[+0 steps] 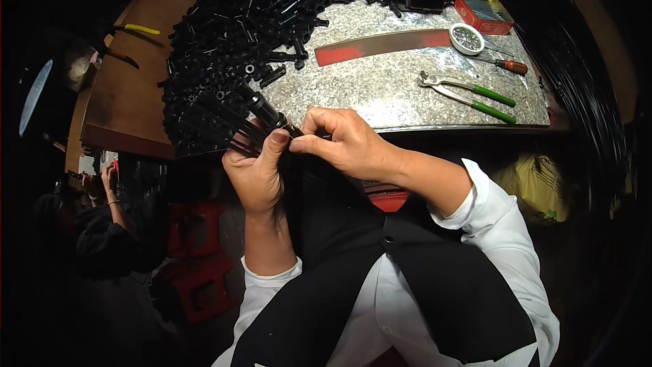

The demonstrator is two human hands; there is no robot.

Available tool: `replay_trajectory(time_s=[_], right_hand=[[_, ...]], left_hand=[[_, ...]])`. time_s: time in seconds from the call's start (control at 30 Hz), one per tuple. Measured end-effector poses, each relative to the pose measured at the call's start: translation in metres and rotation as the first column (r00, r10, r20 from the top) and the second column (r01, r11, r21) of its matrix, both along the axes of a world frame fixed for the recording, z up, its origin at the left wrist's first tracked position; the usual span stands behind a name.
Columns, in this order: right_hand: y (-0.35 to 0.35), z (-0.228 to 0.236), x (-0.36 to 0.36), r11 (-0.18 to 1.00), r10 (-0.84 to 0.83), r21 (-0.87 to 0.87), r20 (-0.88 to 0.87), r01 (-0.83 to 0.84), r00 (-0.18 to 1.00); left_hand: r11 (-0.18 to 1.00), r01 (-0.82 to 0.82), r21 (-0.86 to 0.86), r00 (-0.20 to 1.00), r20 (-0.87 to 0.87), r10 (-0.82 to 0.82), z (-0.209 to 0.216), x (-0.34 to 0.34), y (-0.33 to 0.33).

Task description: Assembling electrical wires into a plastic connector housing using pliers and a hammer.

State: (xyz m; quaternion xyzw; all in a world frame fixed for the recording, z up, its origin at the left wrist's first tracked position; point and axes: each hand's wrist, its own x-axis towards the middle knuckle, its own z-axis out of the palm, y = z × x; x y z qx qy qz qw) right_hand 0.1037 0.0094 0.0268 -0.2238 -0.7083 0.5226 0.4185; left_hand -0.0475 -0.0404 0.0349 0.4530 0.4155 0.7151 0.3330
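Note:
My left hand is closed around a glossy black tubular part with a ringed collar, its thumb pressed along the side. Several slim black rods fan out from the same hand toward the upper left. My right hand meets it from the right, thumb and forefinger pinched at the near end of the tubular part. Whether a smaller piece sits between those fingertips is hidden. Just beyond both hands spreads a large heap of similar black parts.
On the speckled tabletop lie green-handled pincers, a curved red-brown strip, a white bowl of small metal bits, a red tin and a screwdriver. Long black rods hang at right. Another person's hand shows far left.

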Motion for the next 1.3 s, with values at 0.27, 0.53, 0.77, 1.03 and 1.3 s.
replay_trajectory(time_s=[0.27, 0.53, 0.77, 1.03, 1.3], right_hand=[[0.008, 0.015, 0.012, 0.888, 0.233, -0.41, 0.016, -0.206, 0.972], [0.016, 0.007, 0.015, 0.779, 0.414, -0.469, -0.115, -0.417, 0.903], [0.009, 0.008, 0.009, 0.883, 0.127, -0.452, -0.031, -0.127, 0.991], [0.0, -0.02, -0.018, 0.99, -0.108, -0.095, -0.082, 0.1, 0.991], [-0.005, -0.014, -0.011, 0.991, -0.098, 0.089, -0.02, 0.099, 0.995]], left_hand=[[0.992, 0.125, -0.033, 0.992, 0.015, -0.124, 0.006, 0.0, -0.008], [0.904, 0.428, 0.012, 0.903, 0.024, -0.428, 0.001, -0.019, 0.003], [0.979, 0.202, 0.021, 0.961, 0.187, -0.202, -0.009, 0.01, 0.005], [0.971, -0.224, 0.084, 0.927, -0.288, 0.238, -0.011, 0.042, 0.001], [0.991, -0.003, -0.133, 0.96, -0.278, -0.035, 0.006, 0.009, -0.006]])
